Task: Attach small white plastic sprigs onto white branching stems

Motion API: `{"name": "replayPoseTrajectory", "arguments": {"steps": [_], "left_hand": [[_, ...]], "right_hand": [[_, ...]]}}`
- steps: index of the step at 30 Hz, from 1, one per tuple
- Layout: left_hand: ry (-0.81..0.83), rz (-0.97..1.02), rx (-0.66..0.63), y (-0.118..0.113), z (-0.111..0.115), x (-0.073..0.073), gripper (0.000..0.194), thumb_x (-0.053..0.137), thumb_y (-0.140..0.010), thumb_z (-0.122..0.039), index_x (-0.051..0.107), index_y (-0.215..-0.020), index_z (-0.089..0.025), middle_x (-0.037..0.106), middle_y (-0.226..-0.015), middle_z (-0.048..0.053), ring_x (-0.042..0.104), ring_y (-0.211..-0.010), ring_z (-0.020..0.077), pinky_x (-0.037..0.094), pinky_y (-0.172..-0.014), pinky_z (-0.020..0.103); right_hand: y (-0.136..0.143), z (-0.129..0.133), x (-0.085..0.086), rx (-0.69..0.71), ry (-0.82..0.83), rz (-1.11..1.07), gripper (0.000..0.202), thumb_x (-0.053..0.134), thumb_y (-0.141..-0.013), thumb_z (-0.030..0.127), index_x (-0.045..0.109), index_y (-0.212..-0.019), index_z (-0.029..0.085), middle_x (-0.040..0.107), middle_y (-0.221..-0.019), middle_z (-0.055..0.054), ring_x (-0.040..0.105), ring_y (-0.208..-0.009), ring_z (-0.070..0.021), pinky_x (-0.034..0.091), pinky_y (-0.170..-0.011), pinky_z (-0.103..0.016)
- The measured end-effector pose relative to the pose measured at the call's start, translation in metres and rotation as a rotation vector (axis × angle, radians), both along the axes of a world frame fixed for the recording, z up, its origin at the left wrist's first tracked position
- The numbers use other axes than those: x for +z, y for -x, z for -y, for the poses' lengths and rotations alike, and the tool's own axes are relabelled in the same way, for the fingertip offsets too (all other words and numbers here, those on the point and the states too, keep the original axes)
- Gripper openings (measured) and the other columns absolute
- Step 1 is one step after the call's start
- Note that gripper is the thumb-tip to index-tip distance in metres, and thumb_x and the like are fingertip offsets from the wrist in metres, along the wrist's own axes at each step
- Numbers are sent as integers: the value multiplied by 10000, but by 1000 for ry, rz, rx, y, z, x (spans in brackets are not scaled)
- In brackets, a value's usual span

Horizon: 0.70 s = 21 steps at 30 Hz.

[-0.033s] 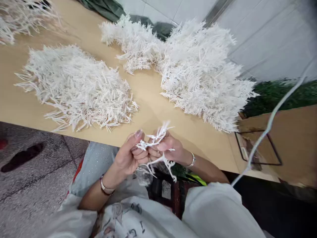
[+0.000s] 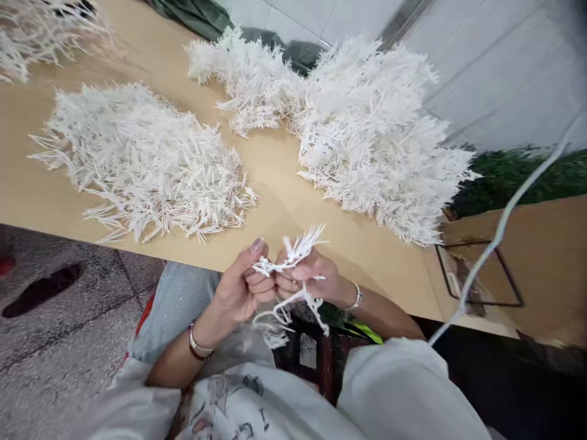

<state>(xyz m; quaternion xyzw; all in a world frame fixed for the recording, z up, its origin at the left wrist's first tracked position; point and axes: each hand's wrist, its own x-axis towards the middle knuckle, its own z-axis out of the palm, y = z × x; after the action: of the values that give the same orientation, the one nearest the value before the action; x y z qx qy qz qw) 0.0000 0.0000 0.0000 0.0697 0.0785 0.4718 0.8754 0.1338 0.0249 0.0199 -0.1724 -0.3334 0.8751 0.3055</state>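
A: Holding a white branched sprig (image 2: 288, 269) between both hands, you're in the middle of the fitting or separating step, just off the near edge of the surface (image 2: 275, 177), over your lap

B: How are my fingers set?

A: Your left hand (image 2: 238, 290) has its fingers curled narrow, pinching one end; your right hand (image 2: 307, 275) is closed round the other part, feathery tips poking up above it. Whether the pieces are joined yet, I cannot tell

B: And next?

A: My guess: a small, firm push or pull at the joint, keeping the thin tips clear. The flat pile (image 2: 142, 159) lies to your left, the taller heap (image 2: 376, 140) to the right
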Motion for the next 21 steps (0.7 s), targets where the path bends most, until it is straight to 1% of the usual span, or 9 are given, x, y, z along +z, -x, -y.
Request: {"name": "replayPoseTrajectory", "arguments": {"steps": [3,5,9,12,17,19,21], "left_hand": [[-69,19,-42,-2,1,0,512,683,-782,-333,247,-552,-192,4,-424,-137,4,-327,20,81,-297,108],[-101,66,-60,-4,2,-2,538,694,-771,-343,228,-552,-188,5,-421,-136,-10,-329,15,51,-298,104],[-102,189,-21,-10,4,-6,596,699,-771,-310,163,-548,-175,-2,-419,-129,-44,-327,3,22,-292,98],[-116,222,-6,-13,4,-8,631,693,-775,-299,126,-532,-166,-21,-413,-126,-60,-321,-4,15,-281,89],[-111,213,-9,-14,6,-7,630,677,-785,-309,113,-539,-172,-11,-393,-127,-71,-303,-7,-1,-266,93],[-119,175,-3,-14,8,-5,621,675,-785,-326,124,-541,-175,-4,-396,-126,-70,-304,-3,3,-263,100],[-142,93,6,-13,8,-3,608,672,-785,-368,144,-549,-180,12,-405,-121,-53,-311,7,20,-268,116]], "right_hand": [[0,3,0,5,-3,-34,173,660,-684,159,530,-572,138,334,-426,79,308,-355,-31,348,-359,-146],[0,2,-1,35,-26,-86,186,653,-707,158,526,-573,141,342,-420,77,304,-343,-34,338,-341,-148],[0,0,-2,63,-51,-156,277,643,-719,142,448,-523,153,316,-416,76,279,-332,-31,305,-321,-142],[0,-1,-2,64,-41,-158,346,641,-707,137,372,-491,162,286,-425,75,271,-339,-30,296,-322,-140],[-1,-1,-5,92,-31,-195,394,624,-703,149,308,-469,167,251,-419,75,251,-333,-32,289,-320,-148],[-1,-1,-6,117,-39,-220,407,608,-715,158,286,-466,171,231,-412,76,231,-325,-33,270,-311,-153],[-1,-2,-6,130,-48,-228,424,597,-725,179,269,-455,174,216,-399,76,216,-319,-33,250,-305,-156]]}}
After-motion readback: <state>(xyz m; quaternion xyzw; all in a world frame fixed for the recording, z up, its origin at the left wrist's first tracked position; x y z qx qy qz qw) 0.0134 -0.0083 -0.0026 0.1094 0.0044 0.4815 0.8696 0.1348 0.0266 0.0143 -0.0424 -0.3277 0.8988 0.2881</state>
